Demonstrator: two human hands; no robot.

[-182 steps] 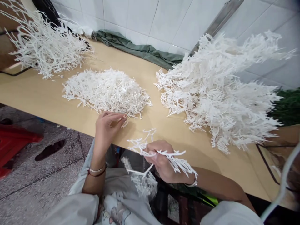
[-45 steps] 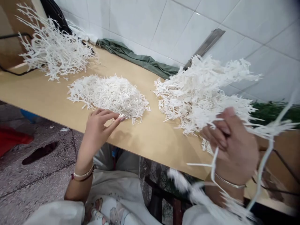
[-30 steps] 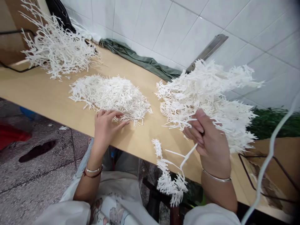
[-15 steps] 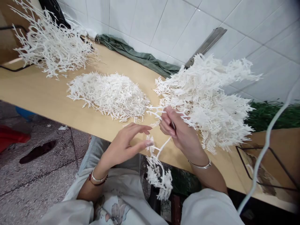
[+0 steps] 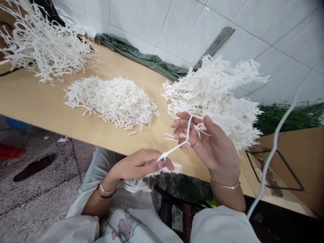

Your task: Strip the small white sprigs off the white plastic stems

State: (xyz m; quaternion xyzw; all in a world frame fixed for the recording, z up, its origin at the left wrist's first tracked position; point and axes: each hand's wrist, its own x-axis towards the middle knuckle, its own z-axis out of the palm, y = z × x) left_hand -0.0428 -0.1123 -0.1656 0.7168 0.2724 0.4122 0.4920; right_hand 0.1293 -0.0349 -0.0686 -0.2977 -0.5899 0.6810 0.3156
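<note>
Against a tiled wall [image 5: 152,23], a desk [image 5: 37,101]; its leftmost white pile [image 5: 50,50] is cropped. Left hand [image 5: 138,164] pinches a white sprig [image 5: 174,147], right hand [image 5: 215,145] loosely open; tufts [image 5: 138,186] below blurred.

We record in white: the branching piece [image 5: 175,146], the left pile [image 5: 52,47], the middle pile [image 5: 113,101] and the right pile [image 5: 217,87]. In tan: the tabletop [image 5: 27,98]. In dull green: the cloth [image 5: 141,59]. We note white wall tiles [image 5: 148,20], grey-lined; a speckled grey floor [image 5: 37,202] with dark lines; a dark maroon shoe [image 5: 34,167]; silver bracelets [image 5: 107,192]; a pale shirt [image 5: 152,224] with a grey cartoon print [image 5: 124,222]; deep-green foliage [image 5: 291,116].
</note>
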